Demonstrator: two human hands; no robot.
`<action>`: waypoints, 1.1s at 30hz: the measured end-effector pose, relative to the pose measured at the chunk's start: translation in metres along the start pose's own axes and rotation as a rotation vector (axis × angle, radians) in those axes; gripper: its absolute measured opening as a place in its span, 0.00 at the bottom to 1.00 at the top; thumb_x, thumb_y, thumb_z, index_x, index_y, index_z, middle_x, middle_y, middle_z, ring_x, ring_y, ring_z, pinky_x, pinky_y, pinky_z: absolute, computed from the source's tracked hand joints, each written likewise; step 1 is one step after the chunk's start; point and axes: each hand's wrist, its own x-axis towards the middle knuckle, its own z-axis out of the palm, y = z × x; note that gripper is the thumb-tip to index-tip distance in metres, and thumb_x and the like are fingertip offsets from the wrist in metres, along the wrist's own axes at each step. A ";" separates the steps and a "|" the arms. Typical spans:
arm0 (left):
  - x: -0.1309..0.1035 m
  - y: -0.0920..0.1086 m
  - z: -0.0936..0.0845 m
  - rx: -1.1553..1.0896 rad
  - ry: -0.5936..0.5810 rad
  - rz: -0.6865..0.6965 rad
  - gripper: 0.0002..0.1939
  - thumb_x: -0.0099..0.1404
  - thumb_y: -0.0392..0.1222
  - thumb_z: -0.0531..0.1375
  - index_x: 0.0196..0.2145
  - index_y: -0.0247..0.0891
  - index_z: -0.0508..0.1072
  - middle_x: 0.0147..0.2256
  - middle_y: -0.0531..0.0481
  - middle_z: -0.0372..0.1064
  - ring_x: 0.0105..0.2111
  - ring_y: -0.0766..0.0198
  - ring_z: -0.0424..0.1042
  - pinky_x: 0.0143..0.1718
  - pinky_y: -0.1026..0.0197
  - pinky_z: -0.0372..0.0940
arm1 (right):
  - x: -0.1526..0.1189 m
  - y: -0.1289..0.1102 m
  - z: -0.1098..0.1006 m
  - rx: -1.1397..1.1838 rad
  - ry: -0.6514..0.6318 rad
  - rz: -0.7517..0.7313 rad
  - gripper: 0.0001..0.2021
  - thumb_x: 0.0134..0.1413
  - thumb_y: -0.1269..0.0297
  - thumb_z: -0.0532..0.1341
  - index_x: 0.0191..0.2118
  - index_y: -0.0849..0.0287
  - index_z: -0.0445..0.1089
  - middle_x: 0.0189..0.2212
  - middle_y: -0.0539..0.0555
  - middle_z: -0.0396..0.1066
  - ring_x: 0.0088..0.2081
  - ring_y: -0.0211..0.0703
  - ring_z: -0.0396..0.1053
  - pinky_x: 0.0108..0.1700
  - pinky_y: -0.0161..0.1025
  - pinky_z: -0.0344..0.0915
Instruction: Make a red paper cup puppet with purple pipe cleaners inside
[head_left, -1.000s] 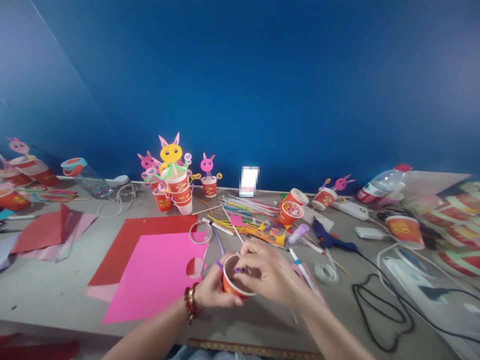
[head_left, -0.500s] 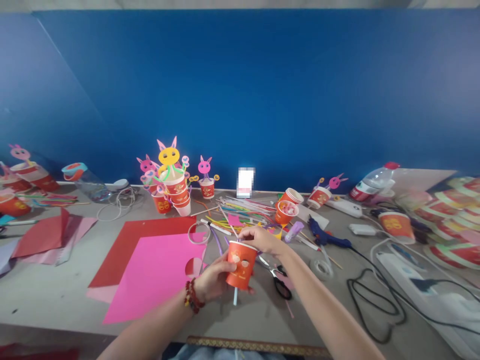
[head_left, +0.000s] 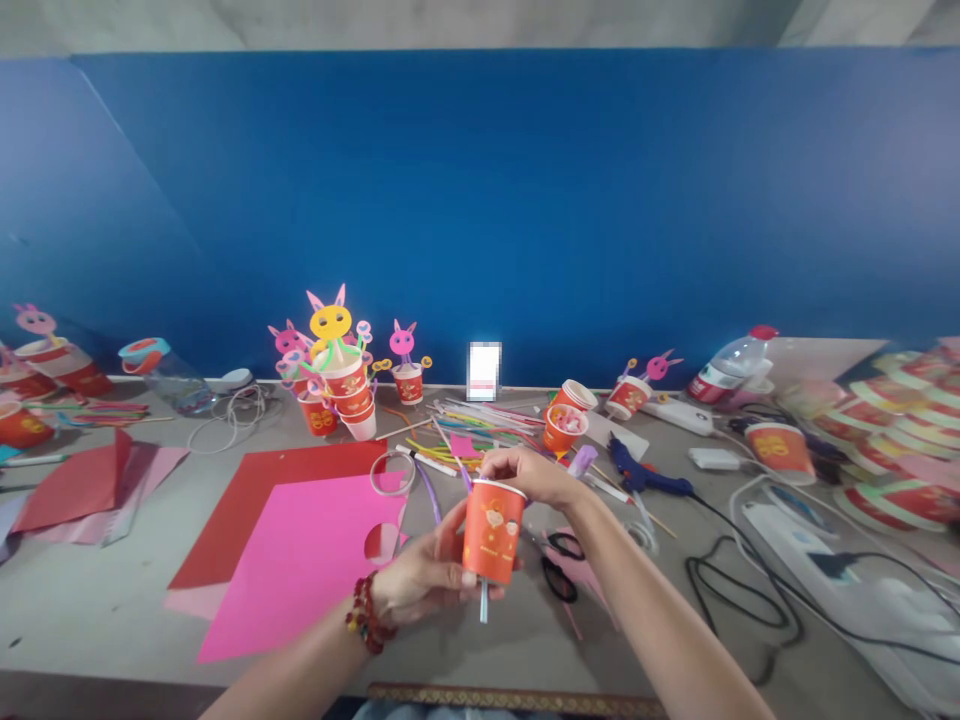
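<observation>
An orange-red paper cup (head_left: 493, 530) with gold and white print is held upright in my left hand (head_left: 420, 582), fingers wrapped round its left side and base. A pale blue, straw-like strip (head_left: 484, 602) sticks out below the cup's bottom. My right hand (head_left: 529, 474) arches over the rim, its fingers bent down and closed at the cup's opening. Those fingertips are hidden, and what they pinch cannot be made out. A thin purple stem (head_left: 466, 478) shows at the rim's left. Black-handled scissors (head_left: 559, 580) lie just right of the cup.
Pink (head_left: 300, 560) and red sheets (head_left: 225, 510) lie at left. Behind stand stacked cups with rabbit faces (head_left: 346, 385). Several coloured stems (head_left: 480, 425) are heaped mid-table. A blue glue gun (head_left: 649, 470), its black cable (head_left: 720, 570) and a power strip (head_left: 832, 590) lie at right.
The cup has turned in my left hand and shifted slightly right, its printed figures now facing differently. The left fingers sit lower on it. My right hand stays at the rim. The view has tilted up slightly.
</observation>
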 end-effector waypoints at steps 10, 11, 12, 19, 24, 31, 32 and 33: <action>0.003 -0.021 -0.016 0.429 0.346 -0.096 0.12 0.57 0.48 0.70 0.31 0.35 0.79 0.29 0.46 0.80 0.26 0.61 0.77 0.27 0.65 0.67 | 0.006 -0.012 0.012 -0.138 0.087 -0.092 0.06 0.50 0.62 0.69 0.30 0.59 0.79 0.31 0.52 0.74 0.34 0.43 0.70 0.37 0.37 0.63; 0.004 -0.021 -0.017 0.421 0.358 -0.116 0.13 0.57 0.49 0.69 0.30 0.35 0.79 0.28 0.46 0.80 0.24 0.62 0.77 0.25 0.66 0.66 | 0.005 -0.016 0.014 -0.154 0.098 -0.102 0.05 0.50 0.63 0.69 0.31 0.58 0.79 0.31 0.52 0.74 0.35 0.43 0.70 0.37 0.37 0.63; 0.005 -0.021 -0.018 0.400 0.370 -0.135 0.15 0.56 0.51 0.69 0.30 0.35 0.78 0.27 0.46 0.80 0.23 0.62 0.76 0.24 0.66 0.65 | 0.005 -0.020 0.015 -0.168 0.108 -0.111 0.04 0.50 0.64 0.69 0.31 0.58 0.80 0.31 0.52 0.74 0.35 0.43 0.70 0.36 0.36 0.63; 0.008 -0.015 -0.011 0.221 0.440 0.027 0.20 0.53 0.53 0.73 0.29 0.32 0.77 0.28 0.44 0.80 0.23 0.65 0.76 0.27 0.65 0.68 | 0.002 -0.026 0.006 -0.065 0.474 -0.192 0.10 0.61 0.57 0.63 0.39 0.55 0.81 0.35 0.54 0.76 0.35 0.44 0.71 0.39 0.40 0.67; 0.012 -0.004 -0.005 0.010 0.481 0.117 0.19 0.52 0.47 0.75 0.36 0.33 0.78 0.36 0.42 0.80 0.32 0.60 0.80 0.34 0.61 0.72 | -0.026 -0.025 0.022 0.136 0.727 -0.164 0.18 0.60 0.58 0.64 0.55 0.52 0.71 0.35 0.52 0.75 0.35 0.43 0.73 0.42 0.42 0.71; 0.032 -0.001 0.002 -0.336 0.534 0.227 0.12 0.55 0.39 0.74 0.34 0.32 0.77 0.23 0.54 0.69 0.23 0.72 0.69 0.28 0.69 0.65 | -0.055 -0.009 0.081 0.340 0.665 -0.045 0.11 0.57 0.53 0.67 0.36 0.55 0.74 0.34 0.55 0.79 0.34 0.46 0.77 0.40 0.43 0.75; 0.035 0.000 0.004 -0.373 0.531 0.228 0.11 0.57 0.38 0.73 0.34 0.32 0.77 0.24 0.54 0.69 0.24 0.72 0.69 0.28 0.69 0.66 | -0.054 -0.005 0.086 0.343 0.684 -0.053 0.10 0.57 0.54 0.68 0.36 0.55 0.75 0.35 0.56 0.79 0.33 0.46 0.77 0.40 0.42 0.75; 0.037 0.000 0.006 -0.403 0.531 0.231 0.10 0.58 0.37 0.72 0.35 0.33 0.77 0.24 0.54 0.69 0.24 0.72 0.70 0.29 0.69 0.67 | -0.053 -0.002 0.089 0.348 0.713 -0.071 0.10 0.57 0.54 0.68 0.36 0.55 0.76 0.36 0.56 0.78 0.33 0.45 0.77 0.39 0.42 0.75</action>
